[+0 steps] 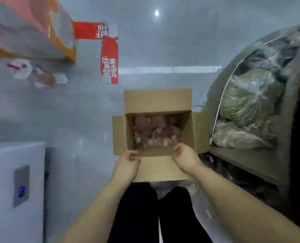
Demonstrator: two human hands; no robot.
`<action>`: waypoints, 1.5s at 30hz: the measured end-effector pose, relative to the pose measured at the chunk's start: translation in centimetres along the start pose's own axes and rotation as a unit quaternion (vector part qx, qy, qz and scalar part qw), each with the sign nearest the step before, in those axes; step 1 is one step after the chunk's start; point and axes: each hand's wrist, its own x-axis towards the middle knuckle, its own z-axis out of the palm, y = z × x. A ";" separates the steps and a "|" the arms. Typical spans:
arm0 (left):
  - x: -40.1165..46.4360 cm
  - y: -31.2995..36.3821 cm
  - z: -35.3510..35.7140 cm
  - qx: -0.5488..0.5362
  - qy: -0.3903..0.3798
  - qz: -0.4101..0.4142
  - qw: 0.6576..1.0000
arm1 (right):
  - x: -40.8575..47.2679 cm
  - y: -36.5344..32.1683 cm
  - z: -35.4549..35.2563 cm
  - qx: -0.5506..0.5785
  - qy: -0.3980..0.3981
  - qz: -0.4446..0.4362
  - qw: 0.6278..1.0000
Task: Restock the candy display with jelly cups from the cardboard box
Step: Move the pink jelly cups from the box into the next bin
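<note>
Two hands, left hand (129, 159) and right hand (183, 155), loosely curled, holding nothing, at near rim of one open cardboard box (189, 137) on floor; pink jelly cups (156, 130) inside, uncountable w/ blur. Bagged display bin (251, 109) just right of box.

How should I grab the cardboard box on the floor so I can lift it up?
Grip the cardboard box by its two short side walls, left hand and right hand coming from above on either side. The flaps are folded open and floppy, so the walls beneath them probably give a firmer grip.

The red floor stickers (109, 58) bear white Korean-looking lettering, too blurred to read.
</note>
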 end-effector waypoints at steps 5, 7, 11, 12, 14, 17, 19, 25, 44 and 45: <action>14.4 -2.0 6.8 -0.012 -0.082 0.025 0.996 | 15.3 2.1 3.2 -0.140 0.033 -0.024 0.989; 18.3 -1.8 7.9 0.021 -0.094 0.037 0.995 | 18.4 2.4 3.4 -0.237 0.050 -0.049 0.969; 26.0 -4.0 12.4 0.289 -0.145 0.019 0.946 | 24.9 4.3 5.8 -0.395 -0.009 -0.023 0.918; 27.0 -4.8 13.3 0.373 -0.158 0.027 0.914 | 25.8 4.8 6.3 -0.404 -0.011 -0.020 0.915; 28.6 -6.2 14.7 0.450 -0.155 0.043 0.878 | 27.0 5.6 7.0 -0.411 0.011 -0.036 0.911; 29.5 -7.2 14.9 0.457 -0.113 0.058 0.881 | 27.2 5.8 7.1 -0.402 0.051 -0.049 0.913; 28.9 -7.0 14.1 0.441 -0.112 0.071 0.888 | 26.4 5.1 6.8 -0.387 0.039 -0.053 0.920; 19.8 -4.0 8.7 0.119 -0.109 0.120 0.980 | 17.1 2.6 5.2 0.173 0.060 0.005 0.983; -33.7 27.5 -9.1 -0.116 -0.203 0.542 0.807 | -39.9 -7.5 -23.7 0.492 0.181 -0.366 0.769; -35.5 28.3 -8.1 -0.103 -0.216 0.556 0.796 | -41.8 -6.3 -24.5 0.479 0.212 -0.372 0.766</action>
